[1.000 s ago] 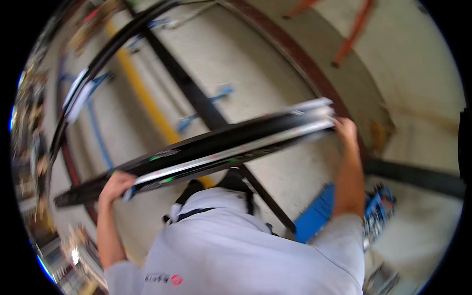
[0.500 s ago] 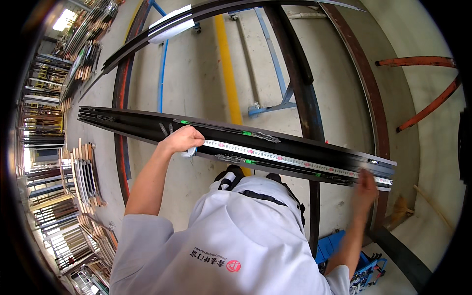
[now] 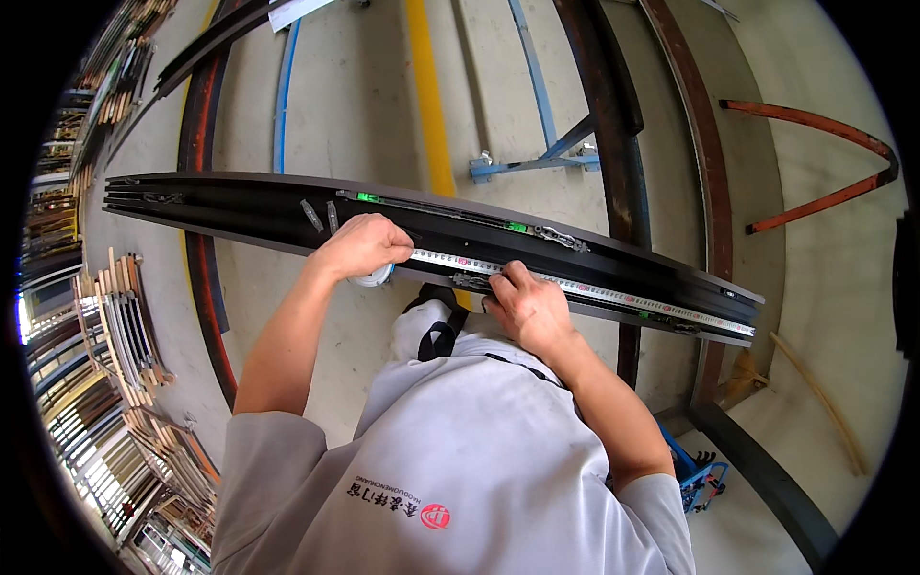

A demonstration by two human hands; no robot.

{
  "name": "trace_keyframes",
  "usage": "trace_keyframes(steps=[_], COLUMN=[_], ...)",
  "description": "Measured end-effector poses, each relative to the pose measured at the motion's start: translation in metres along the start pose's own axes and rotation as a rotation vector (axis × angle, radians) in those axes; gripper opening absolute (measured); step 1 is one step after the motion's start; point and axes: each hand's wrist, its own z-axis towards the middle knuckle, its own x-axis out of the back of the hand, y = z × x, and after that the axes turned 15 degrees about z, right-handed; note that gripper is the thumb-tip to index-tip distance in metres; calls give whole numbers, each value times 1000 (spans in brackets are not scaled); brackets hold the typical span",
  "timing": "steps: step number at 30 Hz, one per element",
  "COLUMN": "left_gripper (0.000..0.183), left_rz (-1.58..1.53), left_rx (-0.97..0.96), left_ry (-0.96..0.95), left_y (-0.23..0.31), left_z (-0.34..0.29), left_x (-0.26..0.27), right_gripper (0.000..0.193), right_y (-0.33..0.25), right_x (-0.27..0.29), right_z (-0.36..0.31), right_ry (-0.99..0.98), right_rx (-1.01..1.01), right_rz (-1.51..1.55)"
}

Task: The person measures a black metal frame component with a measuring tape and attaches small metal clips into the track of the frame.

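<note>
A long dark channel profile lies across in front of me. My left hand is closed around a white and blue tape measure at the profile's near side. Its white blade runs along the channel to the right end. My right hand rests with bent fingers at the blade and near edge, beside a metal fitting; what its fingertips grip, if anything, is hidden. Another fitting and green clips sit along the far edge. Two clear strips lie left of my left hand.
Dark beams and a rust-red beam run beneath the profile. Beyond are a blue wheeled frame and another dark profile. Racked bars stand left; an orange bracket and broom are right.
My right hand has come left from the profile's right end to the blade near its middle. My left hand stays on the tape measure. The whole view has shifted somewhat.
</note>
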Motion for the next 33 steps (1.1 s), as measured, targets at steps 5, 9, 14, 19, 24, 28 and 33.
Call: trace_keyframes(steps=[5, 9, 14, 19, 24, 28, 33], left_gripper=[24, 24, 22, 23, 23, 25, 24], left_rz=[41, 23, 14, 23, 13, 14, 25], left_rx=[-51, -35, -33, -47, -55, -49, -60], left_ry=[53, 37, 30, 32, 47, 42, 44], left_y=[-10, -8, -8, -10, -8, -10, -11], left_z=[0, -2, -1, -1, -2, -2, 0], left_x=[-7, -4, -3, -6, -5, -6, -7], right_gripper=[13, 16, 13, 13, 13, 19, 19], right_y=[-3, -5, -4, -5, -12, -5, -4], right_x=[-10, -12, -14, -14, -10, -16, -20], right_z=[1, -3, -6, -7, -5, -10, -9], right_ry=[79, 108, 115, 109, 128, 149, 157], right_rx=[22, 1, -36, -51, -71, -49, -13], right_rz=[-38, -51, -82, -76, -57, -53, -59])
